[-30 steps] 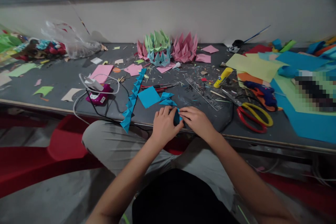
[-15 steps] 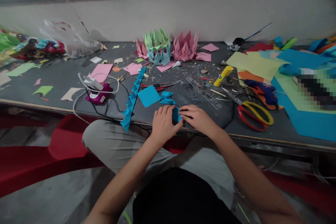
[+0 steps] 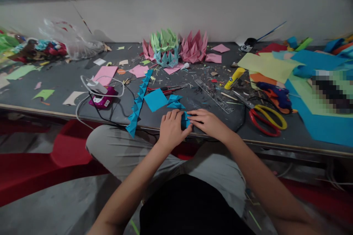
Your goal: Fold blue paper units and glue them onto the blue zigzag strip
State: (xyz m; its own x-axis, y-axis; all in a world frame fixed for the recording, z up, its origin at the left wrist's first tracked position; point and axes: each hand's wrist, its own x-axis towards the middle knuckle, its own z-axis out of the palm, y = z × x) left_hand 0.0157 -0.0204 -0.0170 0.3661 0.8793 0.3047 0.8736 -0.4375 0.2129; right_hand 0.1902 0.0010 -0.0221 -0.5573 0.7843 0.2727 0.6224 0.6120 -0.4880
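Observation:
Near the front edge of the dark table, a small folded blue paper [image 3: 185, 120] lies between my hands. My left hand [image 3: 173, 126] presses and holds its left side, thumb at the lower edge. My right hand [image 3: 206, 122] has its fingertips together on the paper's right side. Just beyond are a folded blue piece [image 3: 175, 101] and a flat blue square [image 3: 156, 100]. A long pleated blue strip [image 3: 140, 102] lies to the left, its near end over the table edge. My hands hide part of the folded paper.
Red-handled pliers [image 3: 168, 89] lie behind the square. To the right are large scissors [image 3: 266, 119], a yellow glue stick [image 3: 234, 78], a clear ruler [image 3: 213, 95] and a blue glue gun [image 3: 275, 95]. Pink folded paper [image 3: 194, 48] stands by the wall; a purple power socket [image 3: 103, 99] sits left.
The view has shifted very slightly. My right fingertips have moved a little on the folded blue paper, and both hands remain on it.

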